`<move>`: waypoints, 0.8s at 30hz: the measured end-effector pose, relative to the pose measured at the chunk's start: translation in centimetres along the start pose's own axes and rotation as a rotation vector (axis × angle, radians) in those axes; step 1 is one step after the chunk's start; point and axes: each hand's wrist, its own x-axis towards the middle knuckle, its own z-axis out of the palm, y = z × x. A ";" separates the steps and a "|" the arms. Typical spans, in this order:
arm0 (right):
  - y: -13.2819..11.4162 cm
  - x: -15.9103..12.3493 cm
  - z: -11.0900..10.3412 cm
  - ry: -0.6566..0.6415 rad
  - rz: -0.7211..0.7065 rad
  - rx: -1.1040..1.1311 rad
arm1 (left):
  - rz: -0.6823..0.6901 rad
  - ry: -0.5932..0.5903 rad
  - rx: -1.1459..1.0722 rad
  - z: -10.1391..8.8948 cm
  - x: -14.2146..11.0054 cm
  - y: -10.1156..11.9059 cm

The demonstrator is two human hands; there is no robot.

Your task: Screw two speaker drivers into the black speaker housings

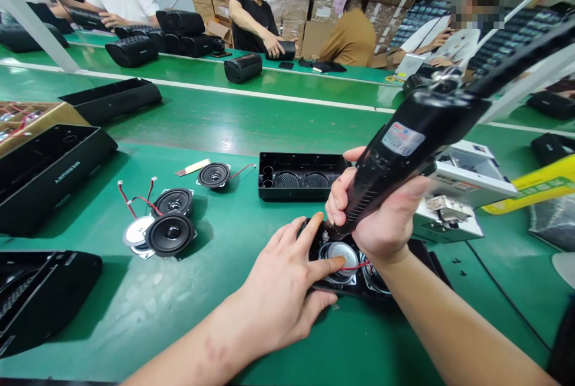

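My right hand (377, 206) is wrapped around a black electric screwdriver (395, 140), tilted with its tip down at the far left corner of a black speaker housing (426, 254). Inside this housing sit two round speaker drivers (342, 257) with red wires, partly hidden by my right wrist. My left hand (291, 272) grips the housing's left end, fingers spread across it, one fingertip on the left driver and the thumb at the near edge. Just behind stands an open black speaker case (296, 177) with two round grilles inside.
Loose speaker drivers (173, 233) with red wires lie to the left, near a box cutter blade (193, 167). Black speaker shells (58, 176) line the left side. A screw feeder machine (453, 218) and loose screws (458, 266) are at right. Several people work across the green conveyor (202, 104).
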 end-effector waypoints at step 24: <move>-0.1 -0.3 -0.8 -0.032 -0.044 0.060 | 0.164 0.136 0.240 2.8 0.3 -3.0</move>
